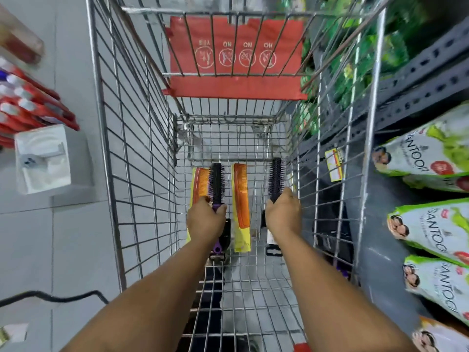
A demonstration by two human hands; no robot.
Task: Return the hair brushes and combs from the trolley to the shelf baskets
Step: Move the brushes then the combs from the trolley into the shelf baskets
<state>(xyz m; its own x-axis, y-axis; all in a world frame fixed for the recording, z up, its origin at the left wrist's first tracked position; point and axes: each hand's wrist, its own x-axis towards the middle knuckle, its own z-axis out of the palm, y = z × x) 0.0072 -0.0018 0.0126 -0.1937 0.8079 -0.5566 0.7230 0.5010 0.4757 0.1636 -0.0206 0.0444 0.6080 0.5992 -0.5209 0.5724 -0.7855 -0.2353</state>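
Note:
Both my arms reach down into a wire trolley [142, 153]. My left hand [205, 219] is closed around the purple handle of a black round brush [216, 181], which lies on the trolley floor. An orange comb on a yellow card [200, 184] lies just left of that brush, partly under my hand. A second orange comb on a yellow card [241, 196] lies in the middle, between my hands. My right hand [284, 214] grips the lower end of another black round brush [276, 177] near the trolley's right wall. No shelf baskets are in view.
The trolley's red child-seat flap [236, 59] hangs at the far end. A grey shelf [416, 80] with white-and-green Santoor packs [431, 151] stands to the right. Red toothbrush packs [30, 105] and a white box [43, 158] are on the left. A black cable [55, 298] crosses the tiled floor.

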